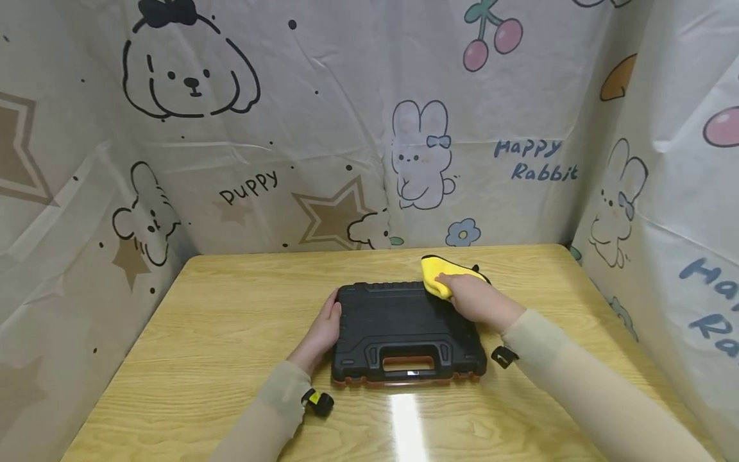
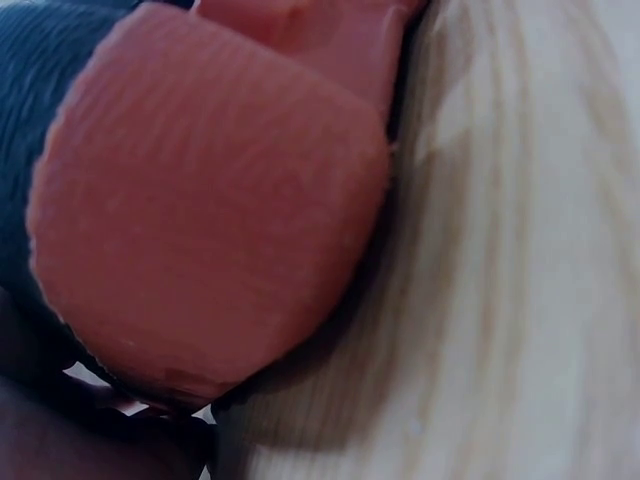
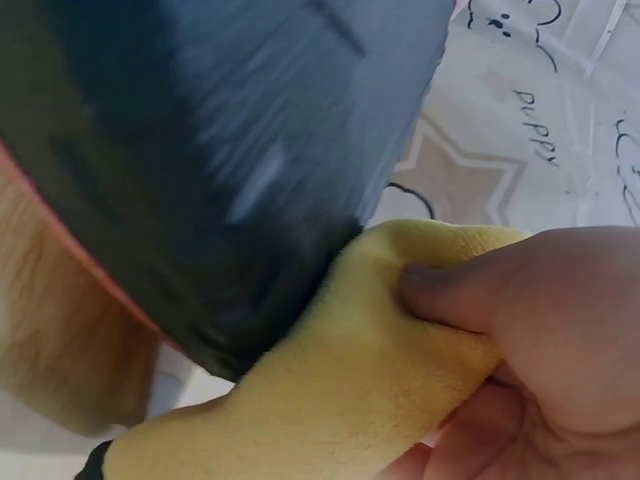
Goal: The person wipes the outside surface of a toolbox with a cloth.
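A black plastic tool case (image 1: 404,327) with an orange-red lower shell (image 2: 210,210) lies on the wooden table, its handle toward me. My left hand (image 1: 324,330) holds the case's left side. In the left wrist view only a dark part of that hand shows at the lower left corner. My right hand (image 1: 476,298) grips a yellow cloth (image 1: 437,276) with dark edging at the case's far right corner. In the right wrist view the thumb presses on the folded cloth (image 3: 370,350), which touches the case's edge; the other fingers are partly hidden beneath it.
The wooden table (image 1: 248,333) extends on both sides of the case. A patterned curtain (image 1: 323,128) stands behind the table's far edge and along both sides. A strip of light reflects off the tabletop in front of the case.
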Action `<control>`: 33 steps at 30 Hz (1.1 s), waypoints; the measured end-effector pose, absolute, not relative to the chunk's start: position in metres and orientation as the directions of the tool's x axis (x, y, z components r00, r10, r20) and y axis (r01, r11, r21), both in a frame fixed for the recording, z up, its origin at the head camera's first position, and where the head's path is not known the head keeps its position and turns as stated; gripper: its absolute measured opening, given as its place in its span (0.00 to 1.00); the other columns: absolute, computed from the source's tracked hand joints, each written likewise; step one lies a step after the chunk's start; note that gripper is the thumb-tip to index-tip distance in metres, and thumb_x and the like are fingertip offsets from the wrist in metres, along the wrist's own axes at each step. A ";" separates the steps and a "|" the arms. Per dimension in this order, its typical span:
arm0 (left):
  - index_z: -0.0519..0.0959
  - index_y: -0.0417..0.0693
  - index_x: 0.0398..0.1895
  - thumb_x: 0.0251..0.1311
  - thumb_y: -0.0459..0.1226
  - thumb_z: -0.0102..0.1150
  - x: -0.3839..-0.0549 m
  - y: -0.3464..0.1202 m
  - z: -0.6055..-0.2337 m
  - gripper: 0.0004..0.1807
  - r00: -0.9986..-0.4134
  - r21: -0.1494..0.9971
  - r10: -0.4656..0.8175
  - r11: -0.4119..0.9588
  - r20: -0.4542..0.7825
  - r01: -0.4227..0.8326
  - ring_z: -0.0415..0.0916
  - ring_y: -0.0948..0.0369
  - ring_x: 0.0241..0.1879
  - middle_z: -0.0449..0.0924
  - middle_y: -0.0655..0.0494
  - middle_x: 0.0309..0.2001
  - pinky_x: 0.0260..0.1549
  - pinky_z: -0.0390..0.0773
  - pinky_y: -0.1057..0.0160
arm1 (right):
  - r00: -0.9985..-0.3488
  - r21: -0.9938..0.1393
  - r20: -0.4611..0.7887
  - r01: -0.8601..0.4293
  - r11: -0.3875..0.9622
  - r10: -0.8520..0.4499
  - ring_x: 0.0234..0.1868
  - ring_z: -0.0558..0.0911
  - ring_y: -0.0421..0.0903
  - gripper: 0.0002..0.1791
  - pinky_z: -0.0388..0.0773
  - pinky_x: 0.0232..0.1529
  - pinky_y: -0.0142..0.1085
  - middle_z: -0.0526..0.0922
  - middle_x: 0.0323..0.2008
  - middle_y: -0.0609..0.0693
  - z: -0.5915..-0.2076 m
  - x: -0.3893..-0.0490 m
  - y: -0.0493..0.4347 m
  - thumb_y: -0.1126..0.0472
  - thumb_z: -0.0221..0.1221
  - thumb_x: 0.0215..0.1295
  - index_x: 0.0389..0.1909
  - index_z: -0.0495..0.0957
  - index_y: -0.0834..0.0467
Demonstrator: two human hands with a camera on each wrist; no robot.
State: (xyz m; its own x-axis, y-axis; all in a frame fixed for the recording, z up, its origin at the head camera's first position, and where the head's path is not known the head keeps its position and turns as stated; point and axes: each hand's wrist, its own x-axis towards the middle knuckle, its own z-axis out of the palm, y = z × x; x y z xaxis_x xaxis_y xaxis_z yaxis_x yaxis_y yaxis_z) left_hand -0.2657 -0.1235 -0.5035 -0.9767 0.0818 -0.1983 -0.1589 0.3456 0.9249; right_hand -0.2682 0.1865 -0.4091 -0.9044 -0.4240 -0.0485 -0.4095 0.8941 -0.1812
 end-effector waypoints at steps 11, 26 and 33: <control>0.44 0.48 0.85 0.84 0.43 0.27 -0.266 -0.124 -0.504 0.31 -0.978 0.922 0.075 0.353 -0.195 -0.157 0.40 0.41 0.82 0.45 0.39 0.83 0.80 0.43 0.39 | -0.901 -0.183 -0.026 -0.421 0.888 -0.432 0.68 0.77 0.61 0.26 0.74 0.69 0.54 0.77 0.67 0.65 -0.417 -0.267 0.191 0.71 0.53 0.73 0.72 0.70 0.67; 0.44 0.47 0.85 0.84 0.43 0.27 -0.264 -0.123 -0.504 0.31 -0.978 0.925 0.075 0.346 -0.194 -0.157 0.40 0.41 0.82 0.44 0.39 0.83 0.80 0.43 0.39 | -0.856 -0.105 -0.022 -0.511 0.853 -0.516 0.66 0.78 0.61 0.24 0.79 0.63 0.51 0.76 0.67 0.68 -0.417 -0.224 0.190 0.71 0.53 0.74 0.69 0.71 0.70; 0.44 0.47 0.85 0.84 0.43 0.27 -0.265 -0.121 -0.503 0.31 -0.979 0.925 0.076 0.347 -0.188 -0.151 0.40 0.41 0.82 0.44 0.39 0.83 0.80 0.44 0.39 | -0.825 -0.078 0.031 -0.564 0.822 -0.564 0.63 0.81 0.61 0.24 0.85 0.50 0.47 0.77 0.66 0.67 -0.418 -0.196 0.191 0.74 0.57 0.70 0.67 0.73 0.70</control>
